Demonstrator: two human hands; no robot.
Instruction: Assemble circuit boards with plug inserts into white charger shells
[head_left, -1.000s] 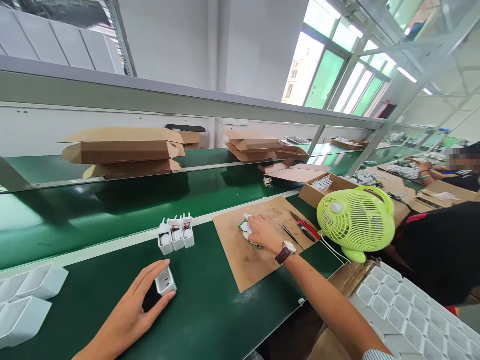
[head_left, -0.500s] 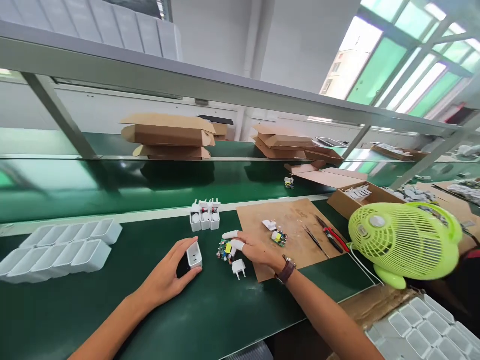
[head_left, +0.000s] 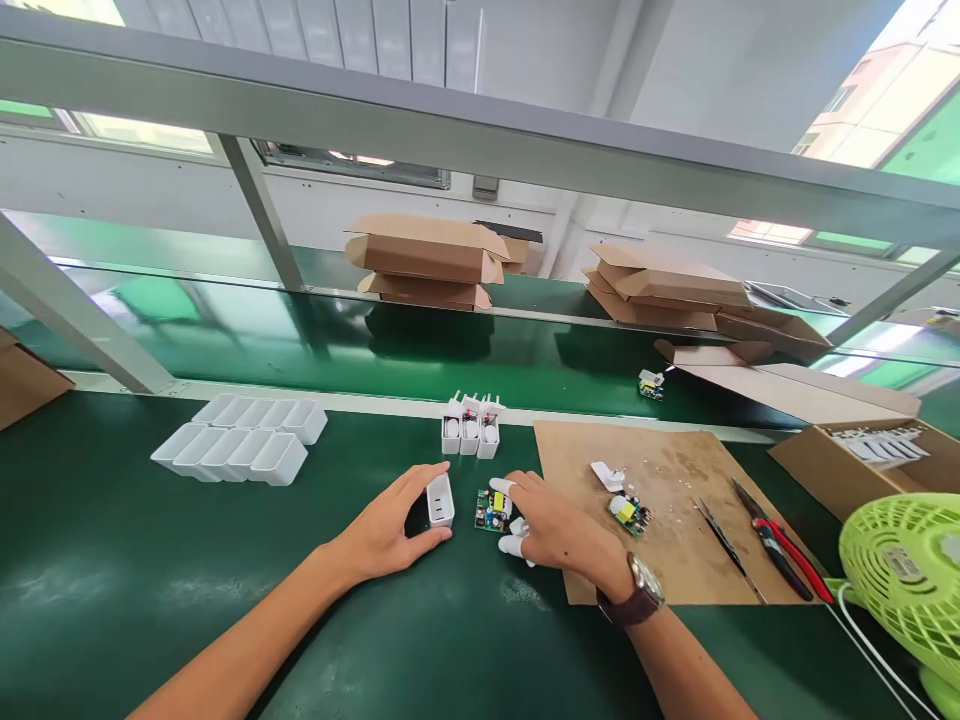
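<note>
My left hand rests on the green table, fingers curled round a white charger shell that stands on end. My right hand, with white finger cots and a wristwatch, lies just right of it, fingertips pinching a small green circuit board on the table. A white plug part is partly hidden under that hand. Three assembled white charger pieces stand in a row behind the hands.
A brown cardboard mat holds another circuit board, a white plug piece, tweezers and red-handled cutters. White trays lie left. A green fan stands right. Flat cartons sit beyond the conveyor.
The view has swung left and down. My right hand came off the cardboard mat with a circuit board and drew it beside the shell in my left hand.
</note>
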